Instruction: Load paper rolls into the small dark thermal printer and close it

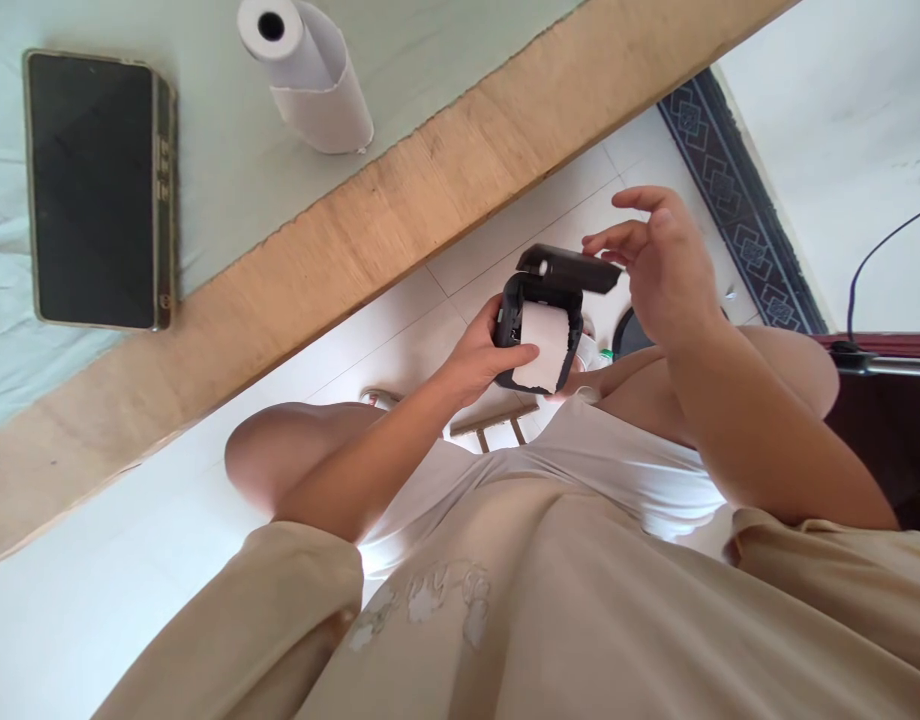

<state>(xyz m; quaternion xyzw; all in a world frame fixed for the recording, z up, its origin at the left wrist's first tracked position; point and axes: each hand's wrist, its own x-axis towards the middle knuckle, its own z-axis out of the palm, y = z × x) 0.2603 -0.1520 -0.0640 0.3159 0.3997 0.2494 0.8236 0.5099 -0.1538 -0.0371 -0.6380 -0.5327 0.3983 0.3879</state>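
My left hand point(477, 362) is closed round a small black receipt printer point(578, 325) held over my lap. Its thumb presses on the white paper point(548, 350), which lies in the printer with a ragged end. The printer's lid point(587, 271) is raised at the top. To the right, my right hand point(668, 268) has its fingers stretched apart and holds nothing. Its fingertips are at the lid's far edge; whether they touch it I cannot tell.
On the table's pale green cloth stand a white paper roll point(321, 110) with a loose outer layer and a dark-screened phone or tablet point(92, 190). A bare wooden edge point(400, 190) runs diagonally in front of me. A black cable point(854, 285) hangs at the right.
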